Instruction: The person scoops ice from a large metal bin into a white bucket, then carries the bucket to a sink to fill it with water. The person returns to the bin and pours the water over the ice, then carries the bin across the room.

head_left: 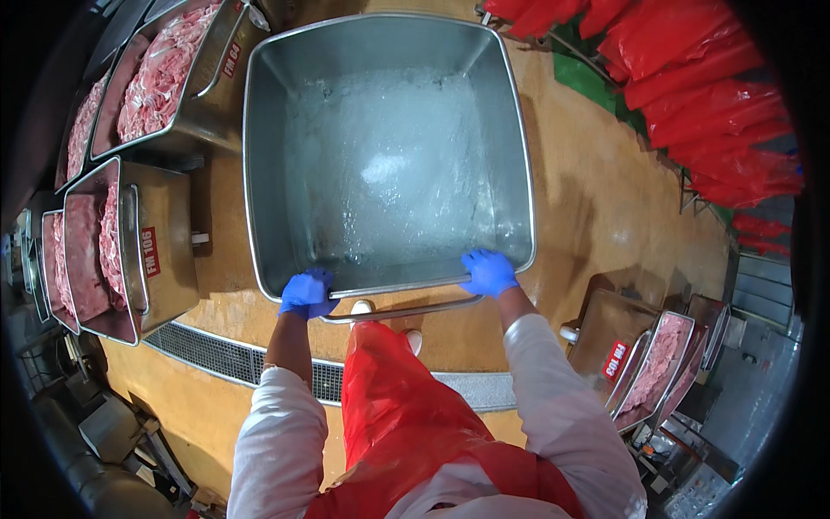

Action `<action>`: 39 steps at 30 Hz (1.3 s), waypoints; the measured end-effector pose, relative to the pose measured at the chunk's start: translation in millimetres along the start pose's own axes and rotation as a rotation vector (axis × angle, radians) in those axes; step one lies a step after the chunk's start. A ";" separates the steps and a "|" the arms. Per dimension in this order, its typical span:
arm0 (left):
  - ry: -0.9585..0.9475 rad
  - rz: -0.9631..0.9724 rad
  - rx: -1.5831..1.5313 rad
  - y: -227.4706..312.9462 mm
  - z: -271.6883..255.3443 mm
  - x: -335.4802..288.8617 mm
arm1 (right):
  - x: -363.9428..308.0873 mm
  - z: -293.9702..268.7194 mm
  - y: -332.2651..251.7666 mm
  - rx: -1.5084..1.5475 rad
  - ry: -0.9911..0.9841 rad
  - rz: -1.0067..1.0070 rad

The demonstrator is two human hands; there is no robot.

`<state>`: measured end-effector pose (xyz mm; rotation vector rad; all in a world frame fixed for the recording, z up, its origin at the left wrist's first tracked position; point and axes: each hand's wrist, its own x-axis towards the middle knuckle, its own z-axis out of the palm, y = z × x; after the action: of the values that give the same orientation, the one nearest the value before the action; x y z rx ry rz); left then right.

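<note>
Tan floor (640, 225) all round, meat-filled bins (169, 251) off to the left of the grip, another loaded bin (596, 337) out right, red plastic sheets (683, 69) hanging beyond the right hand's side. Big steel tub (380, 48) sits directly ahead of both hands, no meat in it, its base shiny and wet-looking — water or just wet metal, can't tell. Left hand (308, 292), blue-gloved, has its fingers bent over the near rim by the L corner; right hand (489, 272), gloved too, hooks the same rim nearer the R corner. Both look closed on the tub approx. as far as the rim allows; how tight, can't say. Handle bar (406, 310) runs just below, betw. the two. To steer it well, I'd say: equal pressure both sides, wrists firm, shoes (414, 342) clear of the base, eyes on the bins to the L. Pose now: palms down, forearms reaching fwd from the body, L one near upright in view, R one angled inward, hands spread wide — decent leverage, I'd judge.
</note>
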<state>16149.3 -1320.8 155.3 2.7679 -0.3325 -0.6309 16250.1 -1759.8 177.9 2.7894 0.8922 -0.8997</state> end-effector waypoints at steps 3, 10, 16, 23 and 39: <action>-0.013 -0.009 0.002 -0.4 1.4 1.3 | -3.7 6.2 1.9 0.007 0.048 -0.013; -0.158 -0.008 0.006 -3.6 1.7 3.5 | -5.2 6.2 5.5 -0.045 0.001 -0.036; -0.038 0.030 -0.019 1.4 -12.7 2.4 | -3.8 -6.6 1.4 -0.040 -0.007 -0.011; -0.018 0.027 -0.008 2.6 -13.0 3.9 | -3.0 0.6 2.6 -0.041 0.090 -0.018; -0.086 -0.015 -0.008 11.2 -28.7 3.3 | -3.9 -5.7 3.2 -0.036 0.083 -0.005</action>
<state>16163.4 -1325.8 182.4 2.7430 -0.3269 -0.7551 16252.2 -1763.0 184.4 2.8134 0.9175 -0.7650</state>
